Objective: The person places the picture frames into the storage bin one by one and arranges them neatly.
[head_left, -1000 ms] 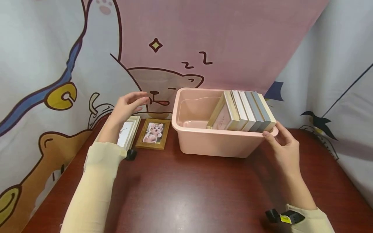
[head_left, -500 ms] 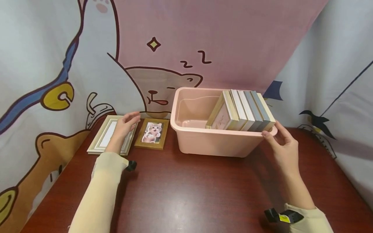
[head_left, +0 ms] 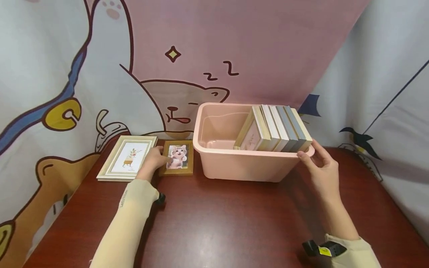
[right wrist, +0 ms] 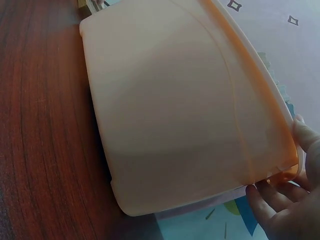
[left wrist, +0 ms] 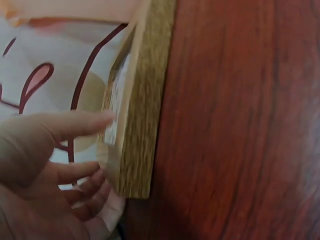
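Note:
My left hand (head_left: 155,160) is at the left side of a brown wooden photo frame (head_left: 186,172) with a kitten picture. In the left wrist view the thumb lies over the photo frame's face and the curled fingers are at its edge. The photo frame lies flat on the table. With thumb and fingers, my right hand (head_left: 324,172) grips the right front corner of a pink plastic bin (head_left: 241,165). Several frames or book-like slabs (head_left: 276,128), cream, white and grey, stand leaning in the bin's right part. In the right wrist view the bin's wall (right wrist: 170,100) fills the middle.
A cream picture frame (head_left: 108,172) with a plant print lies at the far left, beside the wooden one. Behind the dark red table (head_left: 214,223) hangs a cartoon-printed cloth (head_left: 268,48). The bin's left part shows its bare floor.
My left hand has come down and to the right, from above the cream frame to the wooden photo frame. My right hand stays on the bin's corner. The view has shifted slightly.

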Demonstrator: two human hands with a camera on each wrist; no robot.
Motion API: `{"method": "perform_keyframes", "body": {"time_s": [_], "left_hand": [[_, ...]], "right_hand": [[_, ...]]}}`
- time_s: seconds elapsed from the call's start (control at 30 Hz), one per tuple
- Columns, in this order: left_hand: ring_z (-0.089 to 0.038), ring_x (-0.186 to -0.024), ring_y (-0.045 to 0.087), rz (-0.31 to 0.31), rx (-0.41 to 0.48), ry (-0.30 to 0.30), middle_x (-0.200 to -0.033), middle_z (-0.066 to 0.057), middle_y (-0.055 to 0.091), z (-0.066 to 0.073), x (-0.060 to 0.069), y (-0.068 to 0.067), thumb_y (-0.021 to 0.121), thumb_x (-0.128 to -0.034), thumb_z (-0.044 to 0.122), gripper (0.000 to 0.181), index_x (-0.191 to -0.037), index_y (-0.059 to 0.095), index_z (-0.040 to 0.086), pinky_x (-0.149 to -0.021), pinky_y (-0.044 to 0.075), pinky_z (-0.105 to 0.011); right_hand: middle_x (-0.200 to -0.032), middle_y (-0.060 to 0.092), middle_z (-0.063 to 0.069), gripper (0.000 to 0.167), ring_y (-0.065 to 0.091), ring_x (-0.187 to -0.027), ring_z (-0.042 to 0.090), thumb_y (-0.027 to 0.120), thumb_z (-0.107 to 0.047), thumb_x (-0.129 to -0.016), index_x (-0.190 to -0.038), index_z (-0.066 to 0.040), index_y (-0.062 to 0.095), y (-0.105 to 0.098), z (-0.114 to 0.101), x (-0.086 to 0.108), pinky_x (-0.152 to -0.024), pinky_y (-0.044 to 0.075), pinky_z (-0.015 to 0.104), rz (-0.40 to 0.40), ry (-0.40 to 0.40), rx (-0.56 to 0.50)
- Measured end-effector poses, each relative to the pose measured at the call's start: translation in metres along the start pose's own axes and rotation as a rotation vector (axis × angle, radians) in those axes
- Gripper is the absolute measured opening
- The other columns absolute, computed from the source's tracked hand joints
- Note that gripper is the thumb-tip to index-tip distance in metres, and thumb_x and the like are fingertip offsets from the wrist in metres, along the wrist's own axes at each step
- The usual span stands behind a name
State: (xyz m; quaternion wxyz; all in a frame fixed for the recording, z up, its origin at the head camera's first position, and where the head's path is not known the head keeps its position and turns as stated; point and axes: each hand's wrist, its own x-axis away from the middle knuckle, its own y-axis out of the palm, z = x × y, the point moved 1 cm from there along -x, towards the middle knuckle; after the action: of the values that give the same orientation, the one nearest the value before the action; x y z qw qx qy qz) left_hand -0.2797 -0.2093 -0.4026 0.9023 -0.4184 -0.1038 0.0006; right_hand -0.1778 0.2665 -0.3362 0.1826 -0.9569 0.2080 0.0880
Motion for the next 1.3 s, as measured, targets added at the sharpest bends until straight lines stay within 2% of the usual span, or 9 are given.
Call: {"method": "perform_keyframes", "body": {"time_s": [0.1, 0.23, 0.33, 0.4, 0.57, 0.8, 1.0, 1.13, 1.3], "left_hand": [[-0.041, -0.119, 0.057, -0.009, -0.107, -0.045, -0.136, -0.031, 0.055, 0.002, 0.003, 0.002, 0.068, -0.0884, 0.026, 0.061, -0.135, 0.052, -0.010, -0.105, 0.048, -0.050], [-0.032, -0.098, 0.061, 0.009, -0.166, -0.087, -0.122, -0.024, 0.065, 0.004, 0.007, 0.003, 0.064, -0.0898, 0.030, 0.046, -0.119, 0.063, -0.005, -0.084, 0.054, -0.045], [-0.034, -0.100, 0.064, 0.045, -0.179, -0.084, -0.121, -0.023, 0.066, 0.004, 0.009, 0.003, 0.062, -0.0897, 0.032, 0.044, -0.118, 0.064, -0.002, -0.081, 0.055, -0.046], [-0.036, -0.106, 0.064, 0.071, -0.166, -0.079, -0.123, -0.022, 0.066, 0.004, 0.011, 0.003, 0.062, -0.0900, 0.033, 0.045, -0.121, 0.062, 0.000, -0.084, 0.054, -0.047], [-0.035, -0.106, 0.063, 0.162, -0.101, -0.034, -0.121, -0.018, 0.065, 0.000, 0.016, -0.002, 0.061, -0.0915, 0.032, 0.047, -0.127, 0.057, 0.003, -0.086, 0.052, -0.047], [-0.032, -0.101, 0.063, 0.337, 0.056, 0.065, -0.117, -0.015, 0.065, 0.004, 0.029, -0.020, 0.062, -0.0902, 0.024, 0.045, -0.131, 0.055, 0.006, -0.083, 0.049, -0.044], [-0.035, -0.107, 0.066, 0.420, 0.185, 0.152, -0.123, -0.018, 0.064, 0.021, 0.040, -0.040, 0.063, -0.0919, 0.019, 0.047, -0.136, 0.053, 0.004, -0.084, 0.051, -0.040], [-0.035, -0.105, 0.067, 0.470, 0.261, 0.205, -0.121, -0.019, 0.064, 0.034, 0.047, -0.054, 0.064, -0.0914, 0.015, 0.046, -0.135, 0.054, 0.002, -0.077, 0.050, -0.025], [-0.033, -0.099, 0.067, 0.544, 0.341, 0.298, -0.118, -0.020, 0.064, 0.057, 0.056, -0.073, 0.065, -0.0905, 0.010, 0.045, -0.134, 0.054, 0.000, -0.067, 0.042, -0.007]], "right_hand": [[-0.148, 0.053, 0.011, 0.060, 0.058, -0.099, -0.019, 0.071, -0.020, -0.093, -0.148, -0.023, 0.049, 0.001, 0.000, 0.000, -0.080, 0.048, 0.000, -0.011, 0.005, 0.006], [-0.149, 0.052, 0.011, 0.061, 0.058, -0.102, -0.019, 0.072, -0.022, -0.093, -0.149, -0.023, 0.048, -0.002, 0.002, 0.002, -0.080, 0.047, -0.001, -0.007, 0.026, 0.029], [-0.150, 0.051, 0.010, 0.061, 0.058, -0.107, -0.016, 0.071, -0.024, -0.093, -0.149, -0.024, 0.047, -0.004, 0.003, 0.003, -0.081, 0.047, -0.001, -0.012, 0.029, 0.038], [-0.150, 0.051, 0.009, 0.061, 0.058, -0.109, -0.015, 0.071, -0.024, -0.093, -0.149, -0.025, 0.047, -0.004, 0.003, 0.003, -0.082, 0.047, -0.001, -0.017, 0.021, 0.041], [-0.150, 0.053, 0.007, 0.061, 0.059, -0.108, -0.015, 0.072, -0.024, -0.093, -0.149, -0.024, 0.048, -0.003, 0.002, 0.001, -0.082, 0.047, 0.000, -0.018, 0.006, 0.023], [-0.151, 0.051, 0.008, 0.062, 0.059, -0.109, -0.014, 0.072, -0.022, -0.093, -0.149, -0.022, 0.047, -0.003, 0.000, -0.003, -0.082, 0.048, 0.000, -0.041, 0.009, -0.001], [-0.151, 0.050, 0.010, 0.062, 0.059, -0.116, -0.008, 0.071, -0.025, -0.093, -0.150, -0.023, 0.046, -0.005, 0.001, -0.001, -0.082, 0.048, 0.000, -0.038, 0.016, 0.024], [-0.152, 0.050, 0.009, 0.062, 0.058, -0.121, -0.003, 0.071, -0.026, -0.093, -0.150, -0.025, 0.046, -0.003, 0.001, 0.001, -0.084, 0.047, 0.000, -0.032, 0.023, 0.037], [-0.150, 0.052, 0.009, 0.060, 0.059, -0.117, -0.006, 0.072, -0.023, -0.093, -0.148, -0.024, 0.049, -0.001, -0.002, 0.001, -0.084, 0.048, 0.001, -0.008, 0.002, 0.014]]}}
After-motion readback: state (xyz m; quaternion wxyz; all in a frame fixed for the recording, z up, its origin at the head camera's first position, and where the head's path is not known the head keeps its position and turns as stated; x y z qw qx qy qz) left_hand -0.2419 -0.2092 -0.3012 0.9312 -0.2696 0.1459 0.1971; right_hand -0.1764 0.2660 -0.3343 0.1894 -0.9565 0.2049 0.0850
